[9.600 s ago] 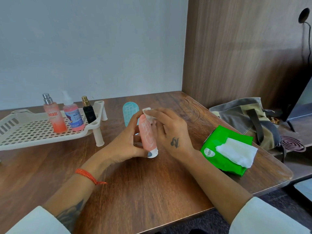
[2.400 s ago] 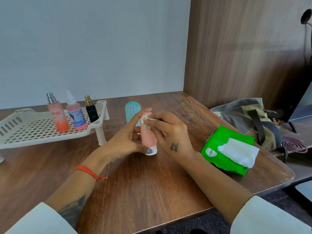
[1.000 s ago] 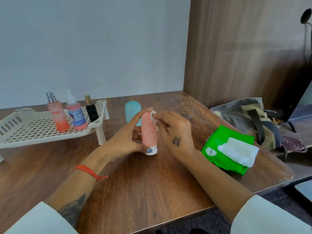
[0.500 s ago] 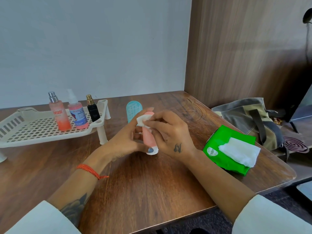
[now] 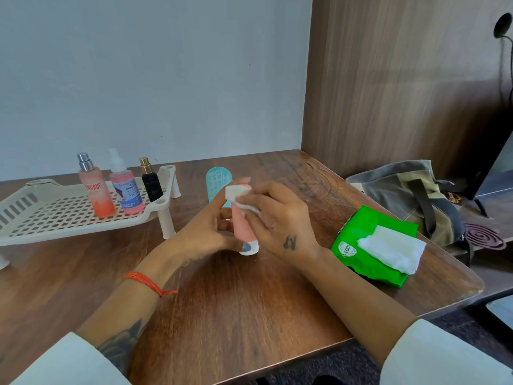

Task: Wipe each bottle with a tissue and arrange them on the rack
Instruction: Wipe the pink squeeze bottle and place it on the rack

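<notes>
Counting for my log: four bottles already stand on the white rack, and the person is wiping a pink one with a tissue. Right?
Not quite. The head view shows three bottles on the rack, not four: orange, pink spray and black. The rest holds: the hands wipe the pink bottle with the tissue.

You have five bottles in all. Three stand on the rack [image 5: 69, 218], along its right edge: one orange spray bottle [image 5: 95, 190], one pink spray bottle [image 5: 126, 190], one small black bottle [image 5: 151, 184]. Two are off the rack on the table [image 5: 249, 301], toward its far edge: one pink bottle [image 5: 243, 229] and one blue bottle [image 5: 218, 180] behind it. One rack. One folded tissue [image 5: 238, 197] at the pink bottle's top. One green tissue pack [image 5: 372, 245] near the table's right edge, one sheet [image 5: 391, 248] lying on it. One bag [image 5: 402, 195] beyond that edge. Two hands in view.
</notes>
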Action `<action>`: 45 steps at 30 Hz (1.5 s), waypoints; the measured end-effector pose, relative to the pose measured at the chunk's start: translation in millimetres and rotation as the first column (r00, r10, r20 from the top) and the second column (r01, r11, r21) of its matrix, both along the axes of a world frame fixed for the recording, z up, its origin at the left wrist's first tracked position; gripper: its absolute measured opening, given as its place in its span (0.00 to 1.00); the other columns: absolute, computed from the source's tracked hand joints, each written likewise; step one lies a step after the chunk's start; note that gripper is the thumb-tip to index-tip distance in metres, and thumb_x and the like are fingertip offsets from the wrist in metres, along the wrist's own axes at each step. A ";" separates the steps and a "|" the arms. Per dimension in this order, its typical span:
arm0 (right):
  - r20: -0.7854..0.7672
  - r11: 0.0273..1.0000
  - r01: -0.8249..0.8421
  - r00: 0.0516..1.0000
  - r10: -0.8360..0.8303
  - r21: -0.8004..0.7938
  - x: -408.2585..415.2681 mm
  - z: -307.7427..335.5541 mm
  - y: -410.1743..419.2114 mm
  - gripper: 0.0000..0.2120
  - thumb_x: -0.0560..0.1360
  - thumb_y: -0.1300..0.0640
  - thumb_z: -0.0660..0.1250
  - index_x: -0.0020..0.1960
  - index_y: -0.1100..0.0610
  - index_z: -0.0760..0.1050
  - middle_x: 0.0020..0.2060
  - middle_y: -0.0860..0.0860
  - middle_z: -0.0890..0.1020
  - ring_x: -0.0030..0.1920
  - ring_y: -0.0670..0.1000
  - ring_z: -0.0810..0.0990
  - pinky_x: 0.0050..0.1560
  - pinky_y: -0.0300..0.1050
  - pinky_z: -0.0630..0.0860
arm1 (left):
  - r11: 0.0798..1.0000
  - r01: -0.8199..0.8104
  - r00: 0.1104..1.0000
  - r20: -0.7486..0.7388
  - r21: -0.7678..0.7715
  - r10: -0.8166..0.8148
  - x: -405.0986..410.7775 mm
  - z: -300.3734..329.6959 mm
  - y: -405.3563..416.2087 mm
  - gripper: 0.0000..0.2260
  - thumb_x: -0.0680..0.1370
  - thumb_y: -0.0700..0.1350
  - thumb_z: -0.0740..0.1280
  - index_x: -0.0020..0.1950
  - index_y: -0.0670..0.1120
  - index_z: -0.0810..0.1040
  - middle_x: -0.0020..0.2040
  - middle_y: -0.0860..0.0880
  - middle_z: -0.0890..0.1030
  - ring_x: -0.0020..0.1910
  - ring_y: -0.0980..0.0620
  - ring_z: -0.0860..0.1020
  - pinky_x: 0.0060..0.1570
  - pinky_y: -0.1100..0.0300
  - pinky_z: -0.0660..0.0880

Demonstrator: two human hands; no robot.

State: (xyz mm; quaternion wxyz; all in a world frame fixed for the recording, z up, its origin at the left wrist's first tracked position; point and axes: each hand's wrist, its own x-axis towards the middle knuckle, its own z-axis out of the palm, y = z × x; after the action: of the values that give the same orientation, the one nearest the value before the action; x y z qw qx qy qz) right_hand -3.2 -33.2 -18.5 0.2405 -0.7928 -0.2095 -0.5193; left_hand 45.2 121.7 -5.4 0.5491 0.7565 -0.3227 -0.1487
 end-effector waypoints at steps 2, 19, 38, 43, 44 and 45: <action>-0.022 0.998 -0.044 0.999 0.043 -0.039 -0.4 -1.9 -0.2 0.08 0.68 0.64 0.72 0.47 0.60 0.83 0.43 0.55 0.81 0.45 0.51 0.80 0.45 0.41 0.77 | 1.000 0.008 1.000 0.009 -0.012 -0.008 -1.2 0.7 -0.2 0.44 0.65 0.29 0.75 0.68 0.65 0.62 0.58 0.47 0.78 0.53 0.52 0.81 0.53 0.53 0.79; -0.081 0.998 -0.050 0.996 0.048 -0.026 -0.3 0.0 -2.4 0.09 0.66 0.65 0.72 0.46 0.59 0.84 0.42 0.53 0.82 0.43 0.50 0.80 0.43 0.41 0.78 | 0.998 0.047 0.999 0.009 -0.042 -0.046 0.3 -0.7 -1.0 0.48 0.64 0.28 0.75 0.68 0.68 0.59 0.62 0.49 0.74 0.57 0.52 0.79 0.50 0.58 0.79; -0.144 0.994 -0.071 0.988 0.059 -0.080 -4.3 3.1 -3.0 0.10 0.65 0.64 0.70 0.45 0.60 0.84 0.39 0.54 0.82 0.39 0.51 0.80 0.38 0.41 0.77 | 0.998 0.050 0.999 0.010 -0.037 -0.050 0.9 -1.5 -0.3 0.50 0.63 0.28 0.76 0.68 0.69 0.58 0.61 0.49 0.75 0.56 0.49 0.80 0.54 0.51 0.79; -0.252 0.980 -0.151 0.961 0.115 -0.126 -5.1 4.6 -2.6 0.08 0.64 0.58 0.67 0.40 0.56 0.84 0.36 0.52 0.81 0.36 0.50 0.79 0.34 0.43 0.76 | 0.998 0.062 0.998 -0.002 -0.026 -0.062 2.0 -0.9 2.0 0.50 0.64 0.27 0.75 0.70 0.67 0.56 0.58 0.44 0.76 0.55 0.49 0.80 0.53 0.54 0.79; -0.275 0.977 -0.165 0.954 0.123 -0.135 -5.7 4.7 -2.6 0.10 0.64 0.56 0.65 0.39 0.56 0.84 0.35 0.51 0.81 0.35 0.49 0.79 0.34 0.42 0.76 | 0.998 0.064 0.998 0.000 -0.029 -0.064 1.8 -0.9 2.1 0.50 0.64 0.27 0.74 0.69 0.68 0.56 0.58 0.44 0.76 0.55 0.49 0.80 0.51 0.56 0.79; -0.300 0.974 -0.176 0.945 0.128 -0.141 -6.4 4.9 -2.4 0.11 0.63 0.55 0.64 0.38 0.55 0.84 0.34 0.51 0.81 0.35 0.49 0.79 0.33 0.42 0.76 | 0.998 0.062 0.998 0.007 -0.027 -0.062 1.5 -0.9 2.2 0.49 0.64 0.27 0.74 0.68 0.69 0.57 0.59 0.45 0.75 0.55 0.50 0.80 0.49 0.59 0.79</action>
State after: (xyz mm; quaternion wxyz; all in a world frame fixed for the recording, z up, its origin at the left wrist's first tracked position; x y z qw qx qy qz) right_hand -9.6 -35.6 -13.6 0.2413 -0.8588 -0.2751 -0.3585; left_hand 46.7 123.9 -6.4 0.5533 0.7391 -0.3497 -0.1589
